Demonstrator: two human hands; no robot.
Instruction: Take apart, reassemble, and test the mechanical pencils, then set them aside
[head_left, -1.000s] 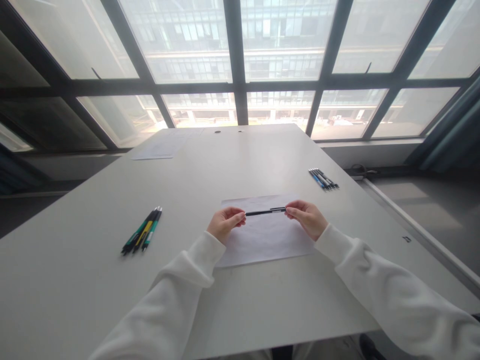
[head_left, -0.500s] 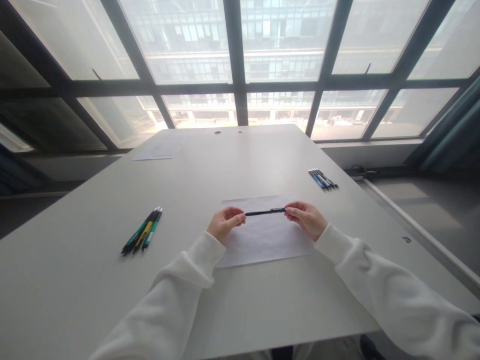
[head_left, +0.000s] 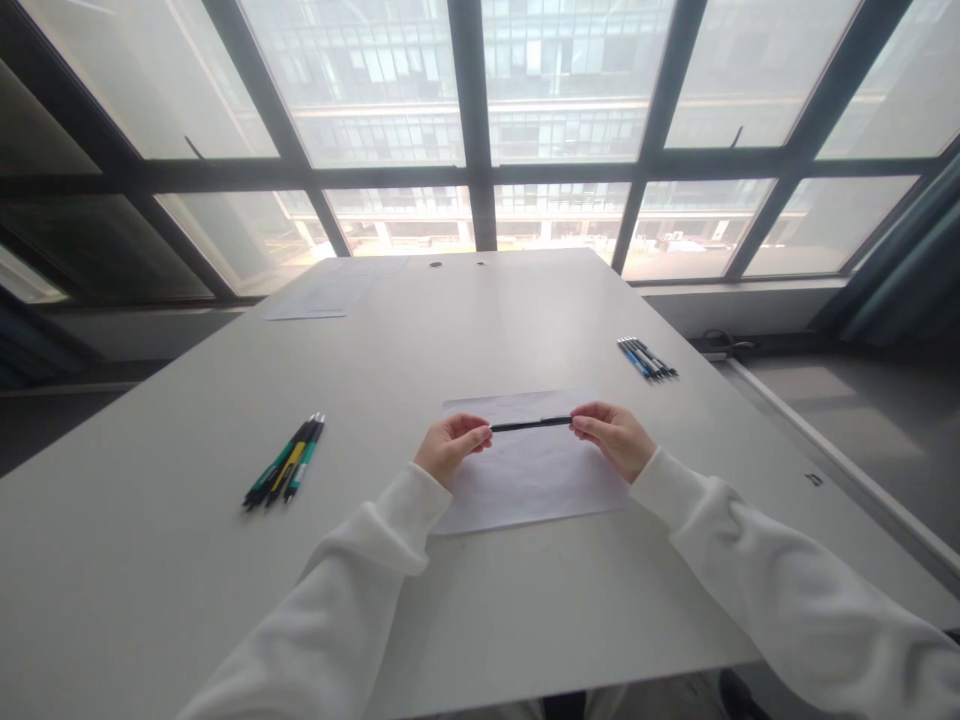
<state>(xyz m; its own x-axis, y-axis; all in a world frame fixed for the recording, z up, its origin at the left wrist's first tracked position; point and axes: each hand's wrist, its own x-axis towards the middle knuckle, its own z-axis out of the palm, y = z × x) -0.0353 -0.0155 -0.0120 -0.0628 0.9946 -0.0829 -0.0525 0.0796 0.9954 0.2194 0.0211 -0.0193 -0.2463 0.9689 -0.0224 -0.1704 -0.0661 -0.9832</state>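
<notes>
Pen: black pen (head_left: 530, 424), held level just above the sheet of paper (head_left: 525, 480), near the middle of the counter (head_left: 450, 330).
Left hand: left hand (head_left: 448, 447) pinches the pen's left end between fingertips.
Right hand: right hand (head_left: 613, 436) pinches the right end; the two hands are a pen's length apart.
Handling: judged light, stiff, smooth; the ends or mid-barrel are best for a grip.
Left of paper: green and yellow pens (head_left: 285, 463), lying together.
Right, farther: blue and black pens (head_left: 646, 358), well apart from the hands.
</notes>
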